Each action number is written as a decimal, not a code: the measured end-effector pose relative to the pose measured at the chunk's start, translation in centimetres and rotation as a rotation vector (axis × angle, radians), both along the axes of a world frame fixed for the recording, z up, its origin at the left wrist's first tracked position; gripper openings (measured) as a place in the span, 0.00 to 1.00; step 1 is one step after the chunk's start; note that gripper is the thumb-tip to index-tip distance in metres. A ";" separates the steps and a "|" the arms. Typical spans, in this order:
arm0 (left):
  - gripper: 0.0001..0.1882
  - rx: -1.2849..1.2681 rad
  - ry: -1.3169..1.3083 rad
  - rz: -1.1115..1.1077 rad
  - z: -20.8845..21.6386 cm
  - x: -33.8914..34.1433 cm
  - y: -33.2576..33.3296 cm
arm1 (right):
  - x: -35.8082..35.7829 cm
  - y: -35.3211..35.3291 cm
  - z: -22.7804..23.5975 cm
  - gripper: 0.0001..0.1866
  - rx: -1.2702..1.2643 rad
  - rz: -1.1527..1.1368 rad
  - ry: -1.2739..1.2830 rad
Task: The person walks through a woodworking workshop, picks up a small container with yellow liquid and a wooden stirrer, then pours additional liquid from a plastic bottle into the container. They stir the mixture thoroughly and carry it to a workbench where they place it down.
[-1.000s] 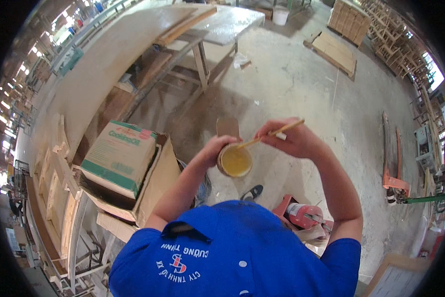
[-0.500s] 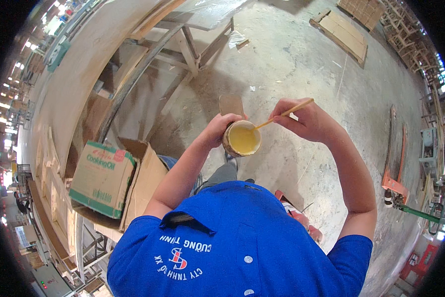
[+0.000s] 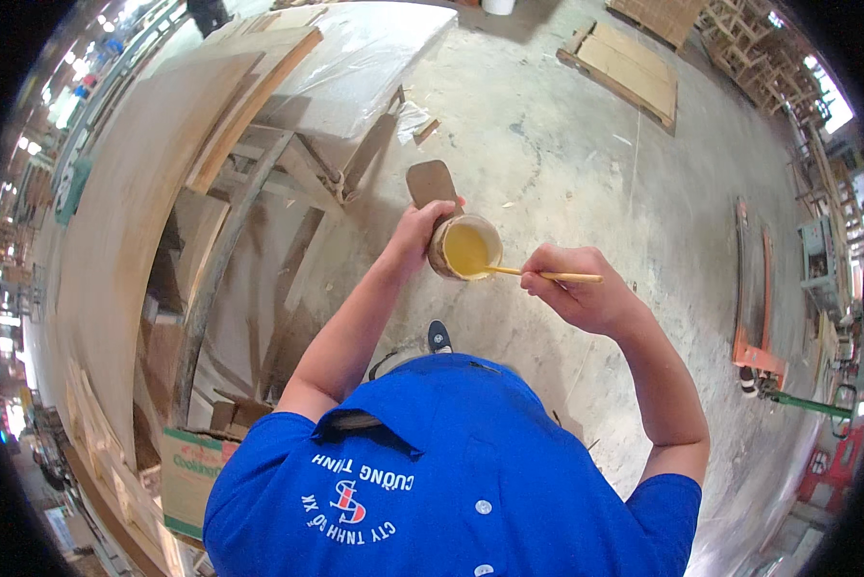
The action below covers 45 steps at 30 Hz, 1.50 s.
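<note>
My left hand [image 3: 416, 234] is closed around the side of a round cup [image 3: 438, 258] with a pale rim and stained wall. Thick yellow liquid [image 3: 466, 248] fills part of it. From the same hand, beyond the cup, sticks out a flat brown piece with a rounded end [image 3: 432, 183]; whether it is joined to the cup, I cannot tell. Between the fingertips of my right hand [image 3: 576, 288] is a thin wooden stick [image 3: 557, 277], held nearly level. Its far end dips into the liquid at the cup's right side, and that tip is hidden.
On the left stand wooden boards [image 3: 153, 173] on a frame, with a plastic-covered stack [image 3: 364, 58] beyond. A cardboard box [image 3: 189, 481] sits low at the left. At the right is an orange pallet jack [image 3: 761, 356]. A pallet [image 3: 624, 67] lies on the concrete floor farther off.
My right hand has come lower and nearer, and the stick has swung from slanting upward to almost level. The cup has shifted slightly. The cardboard box has slid down and back in view.
</note>
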<state>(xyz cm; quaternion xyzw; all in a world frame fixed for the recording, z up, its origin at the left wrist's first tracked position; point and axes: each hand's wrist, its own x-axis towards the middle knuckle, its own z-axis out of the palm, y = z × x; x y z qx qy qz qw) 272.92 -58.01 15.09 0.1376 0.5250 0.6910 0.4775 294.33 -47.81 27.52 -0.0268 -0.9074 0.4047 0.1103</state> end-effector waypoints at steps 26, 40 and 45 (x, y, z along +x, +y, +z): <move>0.14 -0.002 0.166 0.085 2.6 -7.5 31.8 | -14.7 37.6 0.6 0.03 0.018 0.126 0.204; 0.14 0.393 0.151 0.454 4.5 -14.8 46.5 | -19.2 50.3 -1.2 0.06 -0.093 -0.242 0.397; 0.14 0.511 0.181 0.608 4.9 -20.9 52.2 | -25.6 55.0 -1.6 0.07 -0.168 -0.296 0.477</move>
